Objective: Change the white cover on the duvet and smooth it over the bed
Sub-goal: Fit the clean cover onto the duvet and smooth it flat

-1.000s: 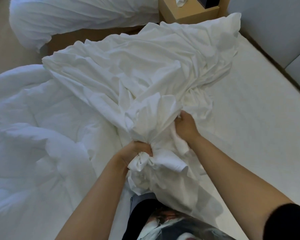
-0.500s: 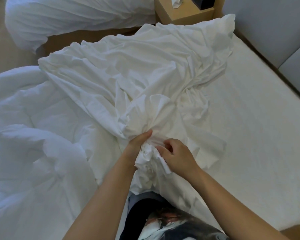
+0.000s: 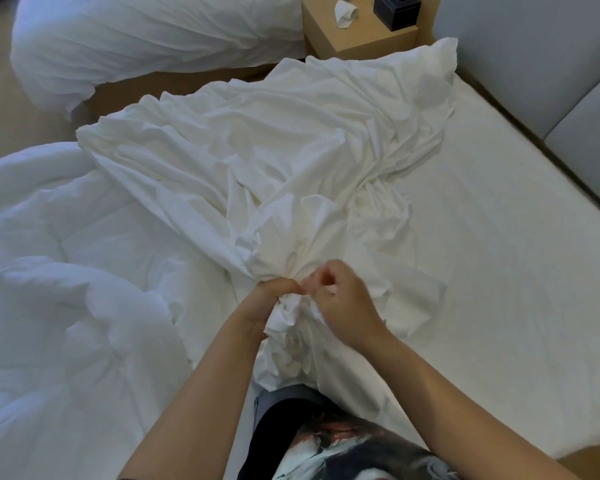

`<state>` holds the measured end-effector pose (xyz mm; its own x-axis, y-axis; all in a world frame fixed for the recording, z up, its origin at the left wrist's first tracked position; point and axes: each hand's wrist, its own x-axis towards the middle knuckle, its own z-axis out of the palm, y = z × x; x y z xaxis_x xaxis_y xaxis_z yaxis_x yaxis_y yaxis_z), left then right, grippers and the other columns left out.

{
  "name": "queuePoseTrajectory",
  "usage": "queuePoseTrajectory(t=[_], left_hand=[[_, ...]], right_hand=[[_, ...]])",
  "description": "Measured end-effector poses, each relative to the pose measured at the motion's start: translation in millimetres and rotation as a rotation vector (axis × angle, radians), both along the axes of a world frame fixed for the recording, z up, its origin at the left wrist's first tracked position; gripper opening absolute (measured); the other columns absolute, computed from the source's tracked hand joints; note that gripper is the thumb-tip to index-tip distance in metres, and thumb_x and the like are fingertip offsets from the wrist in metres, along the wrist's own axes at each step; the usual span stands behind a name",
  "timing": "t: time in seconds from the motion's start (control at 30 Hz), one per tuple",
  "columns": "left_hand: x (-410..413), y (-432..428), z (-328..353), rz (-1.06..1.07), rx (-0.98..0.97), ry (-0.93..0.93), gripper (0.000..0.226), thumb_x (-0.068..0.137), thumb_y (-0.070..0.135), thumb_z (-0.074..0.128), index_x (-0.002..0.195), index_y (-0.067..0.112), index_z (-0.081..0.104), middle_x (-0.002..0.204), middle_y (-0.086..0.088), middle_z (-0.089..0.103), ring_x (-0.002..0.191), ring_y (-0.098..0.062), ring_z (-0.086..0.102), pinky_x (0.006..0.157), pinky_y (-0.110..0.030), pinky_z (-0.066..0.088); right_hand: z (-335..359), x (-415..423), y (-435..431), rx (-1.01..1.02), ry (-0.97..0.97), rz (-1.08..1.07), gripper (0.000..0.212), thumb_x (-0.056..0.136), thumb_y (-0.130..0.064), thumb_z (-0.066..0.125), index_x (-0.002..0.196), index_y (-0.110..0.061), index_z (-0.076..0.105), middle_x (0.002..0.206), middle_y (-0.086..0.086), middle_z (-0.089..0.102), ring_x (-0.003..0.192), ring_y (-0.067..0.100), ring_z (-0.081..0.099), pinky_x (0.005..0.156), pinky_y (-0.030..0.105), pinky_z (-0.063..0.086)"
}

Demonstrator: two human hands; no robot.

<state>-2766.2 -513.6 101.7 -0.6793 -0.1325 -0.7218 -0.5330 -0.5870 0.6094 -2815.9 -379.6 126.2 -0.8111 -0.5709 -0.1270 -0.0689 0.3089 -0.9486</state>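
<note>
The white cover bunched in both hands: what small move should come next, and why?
Probably gather more of the white cover hand over hand. The left hand and right hand both grip a bunched wad, most fabric lies crumpled across the mattress, and the bare duvet lies beside it.

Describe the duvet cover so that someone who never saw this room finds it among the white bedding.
Find the bare mattress by the grey panels. Across it lies the cover, its near end bunched in the left hand and right hand. Unlike the puffy duvet beside it, it is thin and sharply creased.
</note>
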Motion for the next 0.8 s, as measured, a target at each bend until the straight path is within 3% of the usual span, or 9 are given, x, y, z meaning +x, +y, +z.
queuePoseTrajectory(t=[0.07,0.13,0.2,0.3,0.4,0.5,0.6,0.67,0.8], left_hand=[[3,-2,2,-0.006,0.045,0.068,0.009,0.063,-0.004,0.063,0.071,-0.002,0.067,0.063,-0.014,0.063,0.055,-0.022,0.064,0.053,-0.025,0.053],[3,-3,1,-0.058,0.014,0.126,0.022,0.063,-0.001,0.062,0.085,-0.004,0.067,0.073,-0.016,0.066,0.064,-0.023,0.067,0.058,-0.027,0.055],[2,-3,1,-0.101,-0.008,0.163,0.035,0.064,0.0,0.061,0.099,-0.005,0.064,0.085,-0.017,0.068,0.076,-0.025,0.068,0.065,-0.031,0.056],[1,-6,2,-0.169,-0.021,0.149,0.031,0.062,-0.002,0.062,0.093,-0.002,0.067,0.081,-0.015,0.07,0.073,-0.024,0.069,0.062,-0.031,0.056],[1,-6,4,-0.153,-0.011,0.153,0.032,0.061,0.0,0.065,0.093,0.0,0.068,0.079,-0.015,0.071,0.07,-0.025,0.069,0.058,-0.03,0.055],[2,-6,3,-0.099,-0.028,0.187,0.046,0.062,0.003,0.067,0.107,0.0,0.062,0.084,-0.015,0.071,0.075,-0.026,0.07,0.06,-0.031,0.055],[4,-9,4,-0.16,-0.028,0.276,0.037,0.071,0.008,0.065,0.108,0.005,0.062,0.087,-0.009,0.073,0.081,-0.021,0.071,0.065,-0.028,0.056],[2,-9,6,-0.131,-0.043,0.28,0.044,0.072,0.016,0.067,0.114,0.006,0.059,0.087,-0.005,0.073,0.084,-0.016,0.07,0.067,-0.025,0.055],[-2,-3,1,0.013,-0.064,0.186,0.049,0.078,0.029,0.068,0.122,0.011,0.057,0.112,-0.017,0.066,0.096,-0.02,0.068,0.071,-0.029,0.056]], right_hand=[[-3,-19,0,0.135,-0.084,-0.128,0.022,0.088,-0.03,0.062,0.083,-0.01,0.053,0.088,0.005,0.057,0.081,0.019,0.054,0.067,0.018,0.04],[-9,-26,-3,0.3,-0.131,-0.047,0.039,0.085,-0.043,0.061,0.102,-0.007,0.055,0.101,0.004,0.058,0.092,0.019,0.056,0.076,0.025,0.043],[-14,-24,-8,0.238,-0.242,-0.015,0.041,0.086,-0.044,0.059,0.108,-0.009,0.057,0.101,0.0,0.062,0.095,0.017,0.059,0.078,0.027,0.047],[-14,-20,-18,0.111,-0.336,-0.082,0.022,0.093,-0.03,0.055,0.082,-0.01,0.056,0.072,-0.002,0.058,0.069,0.012,0.056,0.057,0.019,0.04],[-10,-16,-24,0.088,-0.186,-0.194,0.033,0.095,-0.02,0.053,0.064,-0.011,0.045,0.06,0.0,0.045,0.056,0.011,0.045,0.054,0.019,0.036],[0,-10,-28,0.011,0.045,-0.126,0.014,0.094,-0.019,0.054,0.094,-0.005,0.058,0.088,0.006,0.057,0.083,0.015,0.056,0.078,0.023,0.044],[12,-14,-31,-0.124,-0.129,0.114,0.038,0.093,-0.014,0.056,0.13,-0.014,0.046,0.13,0.006,0.049,0.122,0.016,0.047,0.106,0.031,0.037],[17,-16,-34,-0.2,-0.315,0.182,0.039,0.094,-0.016,0.055,0.131,-0.022,0.042,0.135,0.001,0.049,0.124,0.011,0.047,0.106,0.029,0.039],[20,-18,-38,-0.149,-0.357,0.263,0.029,0.096,-0.03,0.052,0.123,-0.021,0.053,0.127,-0.002,0.057,0.117,0.009,0.054,0.101,0.025,0.043]])
